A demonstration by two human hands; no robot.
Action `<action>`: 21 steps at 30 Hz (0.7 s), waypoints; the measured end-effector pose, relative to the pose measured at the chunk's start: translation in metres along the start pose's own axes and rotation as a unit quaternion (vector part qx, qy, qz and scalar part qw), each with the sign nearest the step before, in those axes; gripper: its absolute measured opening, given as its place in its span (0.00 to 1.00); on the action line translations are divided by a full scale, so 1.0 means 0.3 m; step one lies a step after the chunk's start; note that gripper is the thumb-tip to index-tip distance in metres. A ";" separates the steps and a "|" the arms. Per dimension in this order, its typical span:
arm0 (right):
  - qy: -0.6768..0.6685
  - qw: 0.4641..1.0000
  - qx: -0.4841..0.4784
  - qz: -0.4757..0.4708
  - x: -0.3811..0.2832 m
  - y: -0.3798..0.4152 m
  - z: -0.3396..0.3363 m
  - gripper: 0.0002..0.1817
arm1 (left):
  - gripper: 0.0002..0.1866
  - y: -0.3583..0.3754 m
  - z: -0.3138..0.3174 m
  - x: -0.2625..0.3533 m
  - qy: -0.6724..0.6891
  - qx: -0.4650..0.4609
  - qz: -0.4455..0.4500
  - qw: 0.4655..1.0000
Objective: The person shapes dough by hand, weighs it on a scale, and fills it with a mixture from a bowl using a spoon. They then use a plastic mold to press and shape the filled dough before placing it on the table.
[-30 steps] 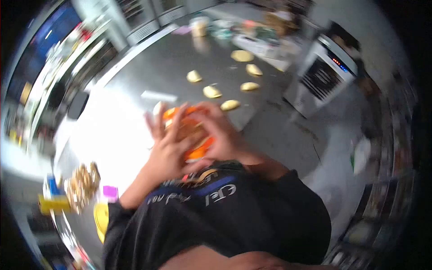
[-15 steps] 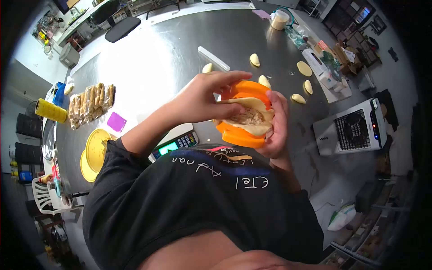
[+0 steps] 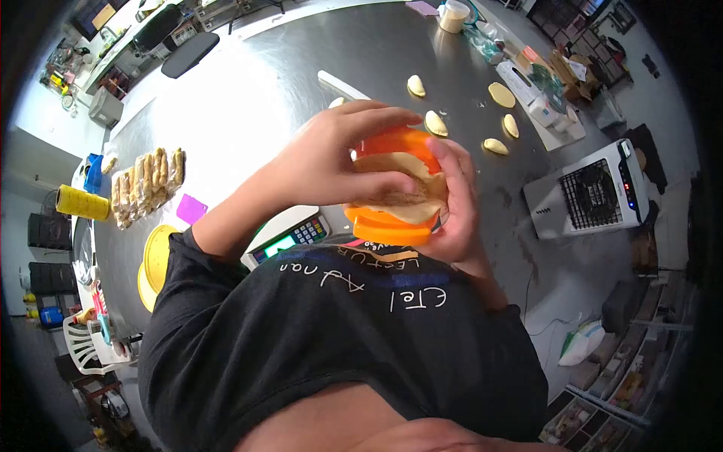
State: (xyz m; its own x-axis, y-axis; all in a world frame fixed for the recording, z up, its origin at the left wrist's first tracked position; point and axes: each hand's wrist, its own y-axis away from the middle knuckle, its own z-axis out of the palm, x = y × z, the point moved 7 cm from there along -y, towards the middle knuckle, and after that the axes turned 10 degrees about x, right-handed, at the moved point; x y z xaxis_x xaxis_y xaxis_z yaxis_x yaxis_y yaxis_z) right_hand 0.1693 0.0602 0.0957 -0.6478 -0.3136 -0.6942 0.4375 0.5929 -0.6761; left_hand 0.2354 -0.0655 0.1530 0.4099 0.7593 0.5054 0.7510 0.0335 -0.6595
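Observation:
An orange hinged dumpling mold (image 3: 392, 230) lies opened out in front of my chest. Draped in it is a round of pale dough (image 3: 433, 188) with crumbly light-brown filling (image 3: 407, 197) in the middle. From the right side, my right hand (image 3: 457, 200) grips the mold, thumb on its rim near the dough's edge. My left hand (image 3: 343, 154) comes in from the left, its fingers bent over the far half of the mold and its thumb pressing onto the filling. Part of the mold's far half is hidden behind these fingers.
Several half-moon dough pieces (image 3: 435, 123) and a flat dough round (image 3: 501, 95) lie on the metal table (image 3: 376, 49). A scale (image 3: 301, 230) stands by my left forearm. Bagged finger-shaped pieces (image 3: 147, 184), a purple square (image 3: 191, 209) and yellow lids (image 3: 158, 256) are at left.
My left thumb has shifted a little over the filling, and the dough now sits more folded up around it. The whole view has tilted slightly; both hands stay on the mold.

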 end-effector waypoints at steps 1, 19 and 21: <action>0.003 1.000 -0.014 -0.009 -0.005 -0.003 0.008 0.52 | 0.33 -0.013 0.000 0.021 0.001 -0.001 0.000 1.000; 0.064 0.998 -0.020 -0.024 -0.049 -0.017 0.014 0.48 | 0.28 -0.027 0.058 -0.049 0.067 -0.043 -0.109 0.991; -0.064 0.997 0.040 0.000 -0.022 -0.011 -0.001 0.47 | 0.41 -0.003 0.048 -0.071 0.215 -0.067 -0.217 0.950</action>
State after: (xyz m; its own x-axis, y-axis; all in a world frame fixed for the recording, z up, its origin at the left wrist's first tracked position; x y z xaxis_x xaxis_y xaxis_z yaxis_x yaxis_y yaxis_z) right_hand 0.1720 0.0607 0.1026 -0.5652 -0.4084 -0.7167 0.4887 0.5342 -0.6898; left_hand 0.2185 -0.0724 0.1348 0.1985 0.3565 0.9130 0.9446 0.1787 -0.2751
